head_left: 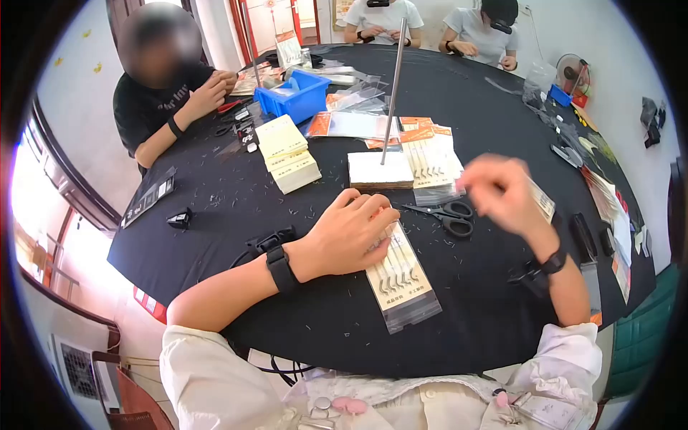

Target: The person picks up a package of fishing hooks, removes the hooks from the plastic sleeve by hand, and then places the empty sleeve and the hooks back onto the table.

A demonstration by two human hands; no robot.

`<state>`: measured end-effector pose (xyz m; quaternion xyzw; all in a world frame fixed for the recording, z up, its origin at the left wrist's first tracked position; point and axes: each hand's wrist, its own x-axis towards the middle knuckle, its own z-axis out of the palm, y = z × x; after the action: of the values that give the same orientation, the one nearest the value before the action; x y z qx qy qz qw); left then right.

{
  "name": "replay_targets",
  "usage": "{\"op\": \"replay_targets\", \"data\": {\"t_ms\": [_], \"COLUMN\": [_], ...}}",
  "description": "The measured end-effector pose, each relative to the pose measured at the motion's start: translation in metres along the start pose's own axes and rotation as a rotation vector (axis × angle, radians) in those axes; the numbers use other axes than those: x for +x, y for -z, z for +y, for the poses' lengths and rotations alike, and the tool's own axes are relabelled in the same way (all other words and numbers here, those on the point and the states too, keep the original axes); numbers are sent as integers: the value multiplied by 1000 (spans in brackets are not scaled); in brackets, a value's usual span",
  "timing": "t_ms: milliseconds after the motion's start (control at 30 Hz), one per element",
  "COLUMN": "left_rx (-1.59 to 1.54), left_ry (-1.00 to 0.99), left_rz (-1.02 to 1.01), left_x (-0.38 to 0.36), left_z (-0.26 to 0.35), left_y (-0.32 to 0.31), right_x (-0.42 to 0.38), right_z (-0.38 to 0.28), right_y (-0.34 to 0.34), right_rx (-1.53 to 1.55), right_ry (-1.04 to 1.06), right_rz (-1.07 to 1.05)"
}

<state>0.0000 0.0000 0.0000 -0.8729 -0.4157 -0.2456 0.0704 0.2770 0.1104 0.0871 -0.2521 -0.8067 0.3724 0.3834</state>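
My left hand (351,233) lies over the upper end of a clear packet of fish hooks (401,276). Its fingers are bent and press the packet on the black cloth. Several dark hooks on a cream printed card show below the hand; the packet's top is hidden under the fingers. My right hand (502,193) is raised to the right, blurred, with curled fingers; whether anything is between them cannot be made out. Black-handled scissors (453,217) lie between my hands. Just beyond, another hook packet (430,165) rests beside a stack of white cards (380,170).
A metal rod (393,93) stands upright by the white stack. Yellow card stacks (288,154) and a blue bin (294,97) are to the left. A stapler (566,155) and papers line the right edge. Co-workers sit at the far side and left; thread scraps dot the cloth.
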Motion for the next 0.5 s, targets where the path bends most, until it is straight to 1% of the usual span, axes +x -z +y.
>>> {"op": "replay_targets", "data": {"t_ms": [33,67,100,133,200,233,300,333,433,467,500], "left_rx": [-8,-18,44,57,53,49,70,58,48,41,18], "left_ry": [-13,-29,-67,-50,-2,-6,3,-14,-6,-39,-61], "left_rz": [35,71,-25,9,52,51,49,55,26,42,10], "left_x": [1,2,-8,-5,-1,-1,-1,0,1,1,2], "left_z": [3,5,-13,-10,-3,-1,-1,-1,0,1,1], "left_y": [-4,-8,17,13,4,5,6,6,8,10,11], "right_x": [-1,5,8,12,16,15,18,18,17,16,15], "right_z": [-2,-6,11,19,46,54,65,68,70,70,72], "right_y": [4,17,3,20,44,43,39,35,18,13,11], "right_rx": [-16,68,266,242,476,474,604,584,428,477,522], "right_ry": [-12,-56,-65,-74,-182,-184,-409,-409,-350,-375,-397], "right_rz": [-17,101,300,292,525,529,563,526,533,505,473]}}
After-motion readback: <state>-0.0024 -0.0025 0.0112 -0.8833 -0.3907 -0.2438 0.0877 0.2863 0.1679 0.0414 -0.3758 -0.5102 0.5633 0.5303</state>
